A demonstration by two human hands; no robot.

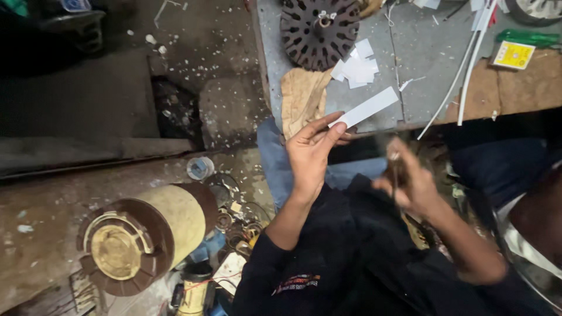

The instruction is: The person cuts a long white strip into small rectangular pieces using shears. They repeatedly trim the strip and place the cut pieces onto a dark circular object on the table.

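My left hand pinches one end of a long white paper strip, which sticks out up and to the right over the grey workbench. My right hand is blurred, to the right of and below the strip, and grips a thin tool that looks like scissors. A pile of small white paper pieces lies on the bench beside a round dark slotted motor core.
A tan cloth hangs over the bench edge. White tubes run across the bench near a yellow card. On the floor at lower left lies a cream and brown cylindrical motor housing, with wire coils and scattered paper scraps.
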